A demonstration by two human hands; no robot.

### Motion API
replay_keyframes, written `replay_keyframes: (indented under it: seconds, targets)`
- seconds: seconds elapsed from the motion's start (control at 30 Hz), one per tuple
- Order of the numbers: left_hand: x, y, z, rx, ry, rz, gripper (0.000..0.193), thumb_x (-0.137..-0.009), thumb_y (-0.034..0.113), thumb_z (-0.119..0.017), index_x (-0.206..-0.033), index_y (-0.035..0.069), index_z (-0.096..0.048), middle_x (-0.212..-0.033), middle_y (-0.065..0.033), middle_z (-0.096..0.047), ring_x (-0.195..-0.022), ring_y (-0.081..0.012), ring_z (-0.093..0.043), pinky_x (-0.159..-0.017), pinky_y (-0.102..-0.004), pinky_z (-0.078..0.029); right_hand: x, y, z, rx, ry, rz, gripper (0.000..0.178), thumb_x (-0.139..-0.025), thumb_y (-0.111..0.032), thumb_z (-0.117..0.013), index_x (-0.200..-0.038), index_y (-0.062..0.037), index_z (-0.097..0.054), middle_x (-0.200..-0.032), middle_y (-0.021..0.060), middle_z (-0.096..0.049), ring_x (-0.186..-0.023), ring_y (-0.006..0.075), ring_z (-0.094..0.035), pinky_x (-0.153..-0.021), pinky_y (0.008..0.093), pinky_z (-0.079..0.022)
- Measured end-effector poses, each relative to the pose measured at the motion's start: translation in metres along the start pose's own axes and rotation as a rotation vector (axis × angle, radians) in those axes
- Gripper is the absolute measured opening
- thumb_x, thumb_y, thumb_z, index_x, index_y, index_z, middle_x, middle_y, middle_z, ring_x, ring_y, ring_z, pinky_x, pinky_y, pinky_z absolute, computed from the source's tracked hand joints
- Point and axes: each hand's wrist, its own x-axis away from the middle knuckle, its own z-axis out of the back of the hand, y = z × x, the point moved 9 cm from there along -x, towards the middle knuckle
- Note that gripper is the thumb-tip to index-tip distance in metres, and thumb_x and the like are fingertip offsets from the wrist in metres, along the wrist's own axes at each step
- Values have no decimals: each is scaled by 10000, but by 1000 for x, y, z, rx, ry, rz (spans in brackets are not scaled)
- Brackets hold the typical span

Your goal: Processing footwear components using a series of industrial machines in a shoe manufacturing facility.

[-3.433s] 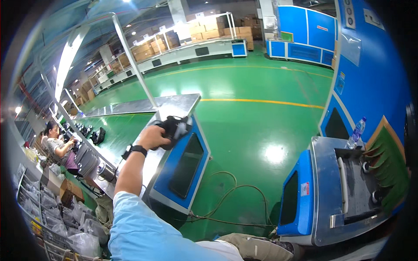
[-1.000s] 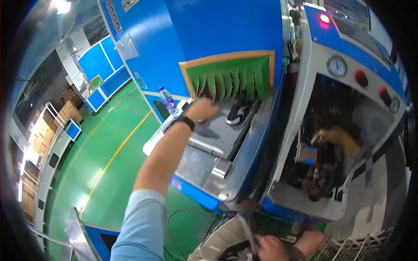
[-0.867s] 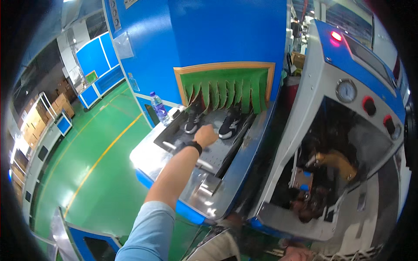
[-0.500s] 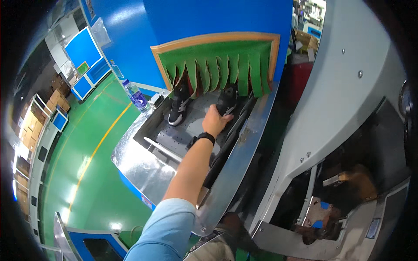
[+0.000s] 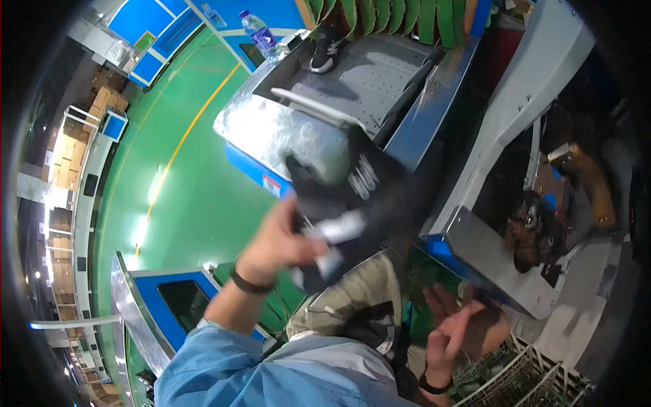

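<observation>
My left hand (image 5: 281, 241) grips a black shoe (image 5: 352, 197) with white markings, held in the air in front of me, toe pointing up and left. The shoe is blurred. My right hand (image 5: 451, 325) is low at the lower right, fingers spread, holding nothing, just above a wire basket (image 5: 515, 376). A second black shoe (image 5: 324, 47) with a white sole rests on the grey metal tray (image 5: 369, 81) of the blue machine, near green curtain strips (image 5: 400, 13).
A clear water bottle (image 5: 258, 30) stands on the machine's left corner. An open machine bay with a brown part (image 5: 586, 176) lies to the right. A blue cabinet (image 5: 169, 308) stands lower left on the green floor (image 5: 190, 183).
My left arm has pulled back from the tray toward my body, bringing one black shoe with it. One shoe stays on the tray. My right hand has come into view.
</observation>
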Motion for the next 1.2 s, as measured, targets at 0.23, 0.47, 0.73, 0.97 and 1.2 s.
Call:
replay_keyframes:
  seconds: [0.23,0.47,0.73,0.97,1.2]
  targets:
    - [79,-104,-175,344,-513,191,721,-813,195,-825,-1397,-18,-459,-1256,-54,-621,-1141,-141,-545,-1003,-316,-460,60,20,-14,-17,165,-57,1107,-769,-327,-818,-1566,2,-124,-1517,162,-323,-1363,292,-391,-1152,445,-321]
    - [72,-108,-178,-645,-119,-103,355,-952,390,-600,-1003,40,-577,-887,-192,-639,-828,-440,-628,-690,-509,-496,83,-33,-2,601,292,267,1212,-713,-325,-820,-1565,66,-52,-1514,238,-332,-1362,343,-408,-1145,476,-331]
    - [85,-64,-228,-468,-472,-556,315,-962,215,-497,-824,-44,-612,-881,-250,-647,-738,-417,-636,-658,-445,-527,70,-25,66,-438,441,-86,918,-652,-161,-675,-1502,15,-375,-1388,144,-556,-1260,304,-558,-1113,397,-425]
    - [43,-90,-232,-406,-572,-377,380,-996,288,-524,-804,-22,-631,-867,-202,-658,-786,-383,-652,-701,-430,-530,-10,-212,92,206,372,170,907,-765,-94,-747,-1542,52,-302,-1453,171,-500,-1320,249,-507,-1117,350,-380]
    - [50,-261,-189,-1057,-669,-515,290,-881,325,-622,-829,51,-702,-878,-170,-700,-832,-366,-684,-756,-458,-533,-115,-290,90,565,312,80,861,-813,-100,-760,-1538,49,-320,-1424,186,-535,-1234,212,-561,-1063,325,-419]
